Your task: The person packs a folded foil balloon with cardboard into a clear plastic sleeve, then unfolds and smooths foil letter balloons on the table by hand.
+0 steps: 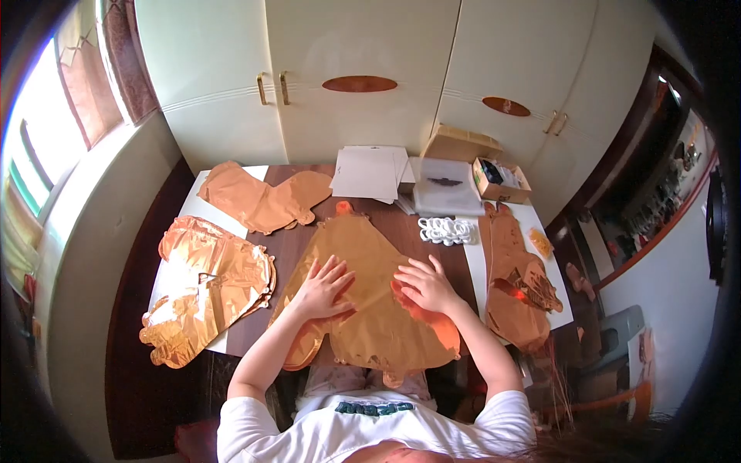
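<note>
A large flat copper-coloured foil piece (370, 270) lies across the middle of the table, its near edge hanging toward my lap. My left hand (323, 290) rests flat on its left part with the fingers spread. On the right part lies my right hand (427, 285), also flat, fingers apart. Neither hand grips anything. More copper foil pieces (208, 282) are stacked at the left, shiny and creased. Another foil shape (262, 197) is at the back left, and long foil pieces (509, 270) lie along the right side.
Behind the foil are white sheets (369, 171), a clear plastic bag (446, 189) and an open cardboard box (502, 185). White rings (446, 231) sit right of centre, with a small orange packet (539, 242) farther right. Cabinets stand behind the table (251, 309).
</note>
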Demonstrator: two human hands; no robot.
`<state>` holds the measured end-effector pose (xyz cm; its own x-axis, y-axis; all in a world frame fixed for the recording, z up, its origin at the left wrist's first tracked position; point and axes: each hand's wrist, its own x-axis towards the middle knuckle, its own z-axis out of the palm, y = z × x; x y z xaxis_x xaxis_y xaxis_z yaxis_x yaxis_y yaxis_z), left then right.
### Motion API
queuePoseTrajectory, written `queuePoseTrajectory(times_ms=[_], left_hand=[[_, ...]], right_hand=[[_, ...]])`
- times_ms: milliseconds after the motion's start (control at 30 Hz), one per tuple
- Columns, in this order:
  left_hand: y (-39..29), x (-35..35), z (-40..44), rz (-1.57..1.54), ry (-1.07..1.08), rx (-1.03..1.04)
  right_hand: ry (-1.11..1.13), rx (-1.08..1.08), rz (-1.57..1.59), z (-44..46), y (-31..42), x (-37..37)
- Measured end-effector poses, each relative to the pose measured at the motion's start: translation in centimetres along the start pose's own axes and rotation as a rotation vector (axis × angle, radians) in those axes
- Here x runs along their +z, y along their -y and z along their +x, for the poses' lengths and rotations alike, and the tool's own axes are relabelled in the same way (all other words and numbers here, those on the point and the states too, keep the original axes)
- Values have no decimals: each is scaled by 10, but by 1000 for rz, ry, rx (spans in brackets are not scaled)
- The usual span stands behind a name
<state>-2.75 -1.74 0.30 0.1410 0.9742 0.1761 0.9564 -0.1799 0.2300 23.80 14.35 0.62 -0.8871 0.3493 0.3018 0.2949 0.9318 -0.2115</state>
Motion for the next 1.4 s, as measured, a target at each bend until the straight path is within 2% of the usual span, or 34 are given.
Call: queuePoseTrajectory(times_ms=[267,833,1400], left_hand=[[1,3,-3,29,17,-4],[1,-1,-3,-9,61,-25],[4,3,-4,95,59,9]], right_hand=[[-3,27,70,9,-3,24],[-35,22,79,8,2,22],[4,23,88,10,-6,26]])
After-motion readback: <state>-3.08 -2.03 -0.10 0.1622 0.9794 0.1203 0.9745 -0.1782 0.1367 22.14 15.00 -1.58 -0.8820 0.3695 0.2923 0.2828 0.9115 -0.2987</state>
